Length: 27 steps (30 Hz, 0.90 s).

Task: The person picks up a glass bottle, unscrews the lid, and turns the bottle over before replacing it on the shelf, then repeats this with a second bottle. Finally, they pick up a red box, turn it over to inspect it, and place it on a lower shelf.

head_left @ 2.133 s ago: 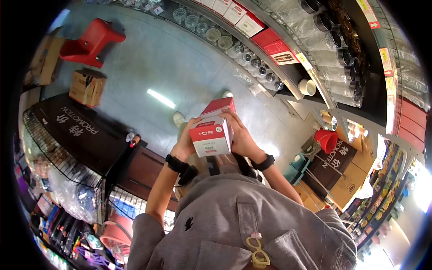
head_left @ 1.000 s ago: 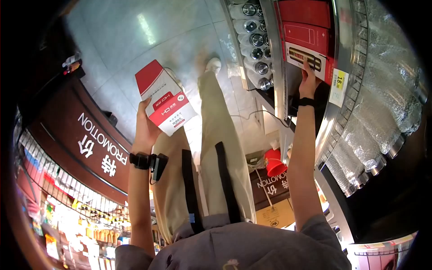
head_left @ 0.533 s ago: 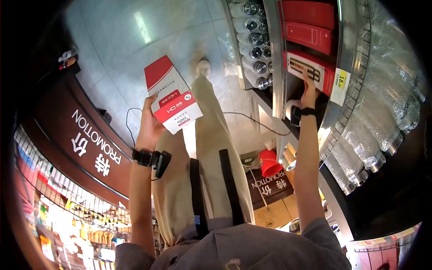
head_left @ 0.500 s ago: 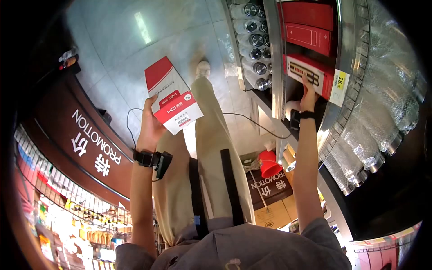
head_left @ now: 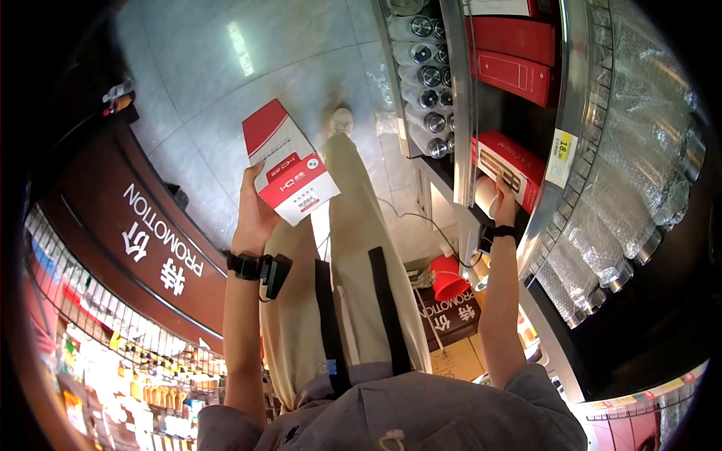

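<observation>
My left hand is closed around the lower left side of a red and white carton, which hangs over the floor in front of my left leg. Over at the shelf on the right, my right hand has its fingers on the near end of a red box marked VACUUM, with pictures of flasks on its white side. A pale, round-ended object sits beside these fingers and hides part of the grip. Both wrists wear black straps with small devices.
More red boxes stand farther along the same shelf. Bubble-wrapped flasks fill the rack on the far right; wrapped bottles stand lower down. A brown promotion display borders my left, and a red bucket-like object is near my right leg.
My right hand has moved back toward me along the shelf, and the VACUUM box has come with it, leaving a dark gap behind. My left hand keeps the carton nearly still.
</observation>
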{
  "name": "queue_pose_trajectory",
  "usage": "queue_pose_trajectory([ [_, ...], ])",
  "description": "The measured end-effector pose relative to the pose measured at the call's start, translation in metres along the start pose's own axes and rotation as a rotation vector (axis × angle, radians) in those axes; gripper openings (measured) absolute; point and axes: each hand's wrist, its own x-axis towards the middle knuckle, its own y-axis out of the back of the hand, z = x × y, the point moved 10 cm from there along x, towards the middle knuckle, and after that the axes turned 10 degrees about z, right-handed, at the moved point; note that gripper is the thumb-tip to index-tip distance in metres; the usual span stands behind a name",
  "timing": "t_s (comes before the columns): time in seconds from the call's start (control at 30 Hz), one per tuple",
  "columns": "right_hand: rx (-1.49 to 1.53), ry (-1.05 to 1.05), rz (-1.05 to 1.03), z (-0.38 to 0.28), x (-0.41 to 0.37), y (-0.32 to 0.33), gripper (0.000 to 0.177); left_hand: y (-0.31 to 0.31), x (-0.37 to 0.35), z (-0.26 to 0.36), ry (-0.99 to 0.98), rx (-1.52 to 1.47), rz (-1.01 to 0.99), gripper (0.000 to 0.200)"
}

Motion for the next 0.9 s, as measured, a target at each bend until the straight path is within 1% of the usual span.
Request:
queue_pose_trajectory([
  [0.07,-0.025,0.049,0.004,-0.011,-0.008,-0.008,0.043,0.0,-0.001,0.002,0.003,0.01,0.012,0.056],
  [0.1,-0.278,0.281,0.084,-0.011,-0.002,0.009,0.043,0.0,-0.002,0.004,0.004,0.015,0.022,0.057],
  [0.17,-0.269,0.465,0.431,-0.006,-0.01,0.05,0.045,-0.003,-0.004,0.007,-0.002,0.016,0.016,0.057],
  [0.2,-0.571,0.443,0.577,-0.002,-0.023,0.057,0.043,-0.003,-0.004,0.009,-0.004,0.014,0.003,0.057],
  [0.23,-0.629,0.426,0.631,-0.001,-0.042,0.046,0.042,-0.001,-0.003,0.008,0.0,0.013,-0.01,0.057],
  [0.27,-0.687,0.405,0.684,-0.001,-0.062,0.033,0.041,0.0,0.003,0.007,0.007,-0.018,-0.066,0.057],
  [0.3,-0.494,0.394,0.637,-0.005,-0.075,0.012,0.04,-0.002,0.001,0.007,0.013,-0.019,-0.052,0.057],
  [0.33,-0.452,0.081,0.367,0.024,-0.06,-0.005,0.048,-0.003,-0.002,0.011,0.013,-0.02,-0.035,0.057],
  [0.37,-0.471,0.164,0.276,0.016,-0.052,-0.024,0.05,-0.001,-0.004,0.014,0.012,-0.021,-0.012,0.057],
  [0.4,-0.49,0.244,0.184,-0.008,-0.048,-0.059,0.051,0.0,-0.005,0.015,0.014,-0.028,-0.029,0.057],
  [0.47,-0.244,0.274,0.1,-0.062,-0.042,-0.123,0.057,0.003,-0.005,0.02,-0.003,-0.019,0.013,0.056],
  [0.5,0.017,0.219,0.106,-0.083,-0.036,-0.147,0.062,0.005,-0.007,0.022,-0.009,-0.015,0.034,0.056],
  [0.57,0.034,0.306,0.171,-0.109,0.0,-0.163,0.053,0.007,-0.012,0.027,-0.016,0.013,0.033,0.057],
  [0.67,-0.029,0.667,0.23,-0.157,0.001,-0.19,0.063,0.015,-0.013,0.033,-0.041,0.035,0.04,0.057],
  [0.77,0.209,0.56,0.143,-0.15,0.034,-0.195,0.071,0.03,-0.012,0.037,-0.054,0.018,0.042,0.057],
  [0.83,0.273,0.37,0.087,-0.13,0.066,-0.197,0.062,0.038,-0.012,0.039,-0.062,0.01,0.051,0.056],
  [0.9,0.252,0.264,0.006,-0.127,0.07,-0.205,0.055,0.041,-0.014,0.042,-0.077,0.018,0.065,0.055],
])
